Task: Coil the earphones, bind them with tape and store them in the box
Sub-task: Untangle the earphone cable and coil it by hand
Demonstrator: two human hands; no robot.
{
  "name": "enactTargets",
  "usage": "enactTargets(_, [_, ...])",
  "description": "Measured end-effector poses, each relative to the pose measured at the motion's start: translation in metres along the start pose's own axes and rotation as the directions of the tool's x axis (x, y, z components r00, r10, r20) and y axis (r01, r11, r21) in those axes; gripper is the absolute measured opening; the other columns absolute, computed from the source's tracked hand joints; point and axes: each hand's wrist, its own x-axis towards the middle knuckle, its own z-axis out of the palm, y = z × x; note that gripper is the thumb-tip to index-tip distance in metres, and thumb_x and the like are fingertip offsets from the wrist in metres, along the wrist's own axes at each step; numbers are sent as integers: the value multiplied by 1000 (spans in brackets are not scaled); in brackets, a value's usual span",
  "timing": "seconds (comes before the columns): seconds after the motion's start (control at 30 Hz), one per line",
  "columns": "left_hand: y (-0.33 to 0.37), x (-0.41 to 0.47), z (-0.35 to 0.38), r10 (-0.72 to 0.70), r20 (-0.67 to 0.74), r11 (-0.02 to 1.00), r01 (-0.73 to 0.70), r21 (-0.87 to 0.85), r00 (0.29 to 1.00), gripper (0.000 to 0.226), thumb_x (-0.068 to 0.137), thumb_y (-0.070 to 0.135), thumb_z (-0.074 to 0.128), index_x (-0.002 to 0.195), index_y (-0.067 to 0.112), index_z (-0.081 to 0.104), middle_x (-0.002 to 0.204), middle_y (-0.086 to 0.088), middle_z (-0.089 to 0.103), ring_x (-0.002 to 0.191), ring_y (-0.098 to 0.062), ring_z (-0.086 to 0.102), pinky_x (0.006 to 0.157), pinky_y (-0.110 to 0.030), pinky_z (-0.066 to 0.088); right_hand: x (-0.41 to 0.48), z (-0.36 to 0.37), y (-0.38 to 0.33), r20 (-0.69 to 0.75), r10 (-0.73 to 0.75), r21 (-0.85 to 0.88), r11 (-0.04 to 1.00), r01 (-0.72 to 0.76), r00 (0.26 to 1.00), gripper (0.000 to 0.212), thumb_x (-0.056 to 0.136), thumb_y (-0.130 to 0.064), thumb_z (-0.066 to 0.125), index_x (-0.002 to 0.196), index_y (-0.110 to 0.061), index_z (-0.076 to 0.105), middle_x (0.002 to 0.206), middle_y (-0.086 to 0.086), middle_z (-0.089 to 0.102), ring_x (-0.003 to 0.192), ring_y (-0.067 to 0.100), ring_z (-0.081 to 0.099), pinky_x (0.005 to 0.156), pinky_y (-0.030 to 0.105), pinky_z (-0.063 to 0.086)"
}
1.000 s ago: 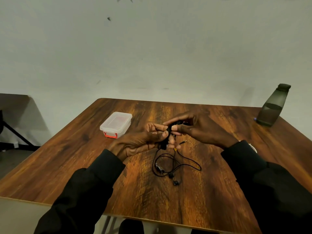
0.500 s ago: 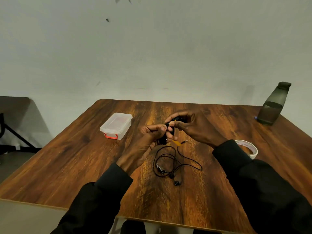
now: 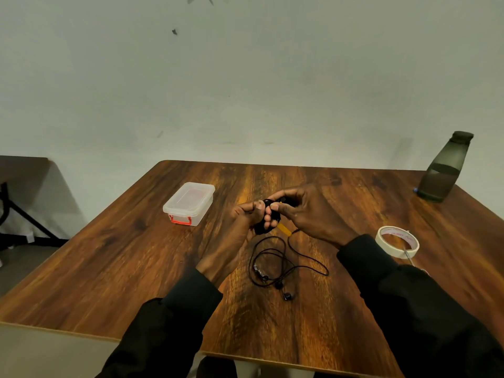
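Note:
Black earphones (image 3: 275,264) lie partly in loose loops on the wooden table (image 3: 136,255), with the two earbuds nearest me. The upper part of the cable is wound round the fingers of my left hand (image 3: 240,230), which is raised above the table. My right hand (image 3: 305,214) pinches the cable at the left fingertips. A roll of pale masking tape (image 3: 396,242) lies to the right, beside my right sleeve. The clear plastic box (image 3: 189,203), lid on, with a red clasp, stands to the left of my hands.
A dark grey water bottle (image 3: 444,167) stands at the table's far right corner. A small yellow piece (image 3: 283,229) shows just below my hands. The wall is close behind the table; a dark stand is at the far left on the floor.
My left hand has turned more upright and both hands have shifted slightly away from me while winding the cable. The tape roll has come into view as my right sleeve moved off it.

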Motion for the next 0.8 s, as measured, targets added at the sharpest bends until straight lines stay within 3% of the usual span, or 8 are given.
enactTargets(0.13, [-2, 1, 1, 57, -26, 984, -52, 173, 998, 26, 105, 15, 52, 99, -4, 68, 85, -11, 66, 81, -18, 68, 91, -39, 56, -3, 2, 2, -37, -40, -47, 998, 38, 999, 15, 96, -2, 66, 101, -8, 78, 91, 4, 78, 82, 14, 75, 74, 18, 57])
enactTargets(0.27, [1, 0, 3, 125, 8, 940, -120, 320, 992, 26, 106, 14, 48, 99, -4, 66, 87, -10, 68, 80, -8, 70, 75, -18, 57, -5, 3, 5, -59, -115, -153, 983, 105, 992, 16, 95, -4, 68, 106, -10, 79, 97, -2, 77, 91, 6, 73, 81, 25, 60])
enactTargets(0.4, [7, -4, 2, 174, 73, 876, -188, 444, 982, 28, 108, 16, 45, 90, 5, 64, 91, -8, 63, 79, 1, 63, 73, -14, 52, -9, 6, 9, -103, -234, -258, 945, 202, 967, 18, 92, -3, 70, 108, -9, 78, 99, -7, 73, 94, 0, 67, 81, 20, 55])
enactTargets(0.47, [7, -4, -3, 207, 109, 844, -234, 482, 972, 32, 108, 21, 43, 85, 13, 64, 95, -6, 60, 84, 1, 59, 73, -13, 50, -8, 5, 10, -107, -256, -258, 940, 222, 961, 19, 93, -3, 70, 110, -8, 78, 101, -3, 74, 94, 4, 67, 80, 21, 54])
enactTargets(0.57, [0, -4, -7, 178, 95, 876, -202, 438, 979, 34, 108, 24, 43, 86, 12, 65, 89, -6, 63, 81, -4, 58, 73, -16, 46, -7, 6, 8, -72, -230, -260, 944, 204, 970, 19, 94, -5, 69, 109, -11, 78, 101, -1, 76, 95, 7, 68, 79, 27, 56])
enactTargets(0.63, [-1, -3, -9, 83, 84, 919, -109, 379, 993, 34, 108, 25, 44, 92, 6, 67, 91, -7, 66, 81, -6, 60, 76, -20, 47, -7, 6, 6, -57, -151, -196, 971, 137, 987, 18, 95, -6, 68, 107, -14, 78, 99, -5, 76, 94, 6, 70, 80, 30, 59])
enactTargets(0.7, [3, -1, -13, -36, 107, 965, 7, 261, 994, 33, 108, 23, 44, 96, 2, 67, 96, -9, 70, 86, -8, 65, 82, -22, 51, -6, 3, 5, 5, -62, -101, 993, 62, 998, 17, 96, -5, 66, 104, -15, 78, 96, -10, 77, 92, 5, 72, 81, 24, 58])
enactTargets(0.8, [10, 8, -23, -195, 183, 979, 181, 94, 964, 27, 103, 21, 51, 103, -3, 65, 108, -18, 65, 102, -21, 63, 93, -29, 52, -3, -3, 7, 87, 1, 1, 1000, -1, 996, 15, 98, -7, 65, 105, -10, 78, 98, -5, 79, 94, 8, 74, 82, 22, 56])
